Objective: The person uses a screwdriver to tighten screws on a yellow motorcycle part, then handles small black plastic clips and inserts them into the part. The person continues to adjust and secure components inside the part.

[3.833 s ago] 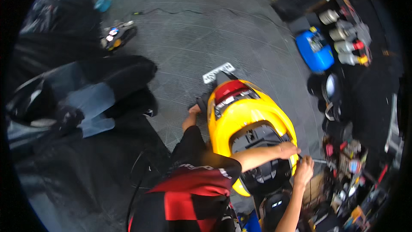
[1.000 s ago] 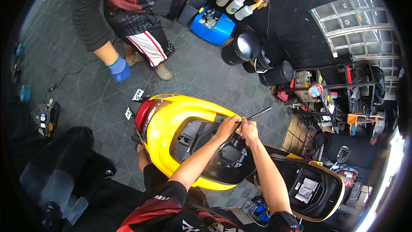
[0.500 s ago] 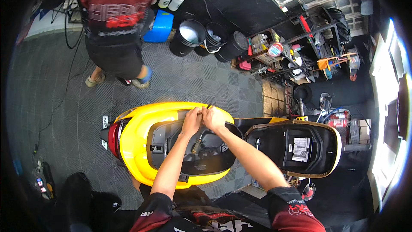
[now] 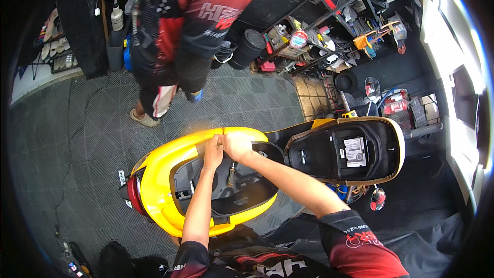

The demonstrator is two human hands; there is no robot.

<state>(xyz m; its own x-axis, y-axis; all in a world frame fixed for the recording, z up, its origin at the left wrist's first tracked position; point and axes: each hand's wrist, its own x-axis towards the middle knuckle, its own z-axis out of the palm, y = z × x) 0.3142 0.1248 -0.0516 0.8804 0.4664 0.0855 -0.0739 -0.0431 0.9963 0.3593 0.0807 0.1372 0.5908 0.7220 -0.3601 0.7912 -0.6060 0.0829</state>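
A yellow scooter body (image 4: 163,177) stands below me, its dark storage compartment (image 4: 247,203) uncovered. My left hand (image 4: 213,153) is at the far rim, its fingers pressed together against my right hand; what they pinch, if anything, is hidden. Beside it, my right hand (image 4: 238,146) is smeared by motion over the same rim, so its fingers cannot be made out. A slim tool-like piece, tan and dark (image 4: 231,175), lies in the compartment under my wrists. The seat (image 4: 334,149) is tipped open to the right, underside up, with a white label on it.
A co-worker (image 4: 185,36) in a red and black shirt stands beyond the scooter. Black buckets (image 4: 247,49) and a loaded shelf rack (image 4: 329,36) line the far wall. Two mirrors (image 4: 372,87) stick out past the seat. Grey tiles (image 4: 98,139) cover the floor.
The view has shifted, and the co-worker has turned and stepped nearer to the scooter. My hands stay together at the far rim; the right one now blurs. A dark thin piece by it no longer shows.
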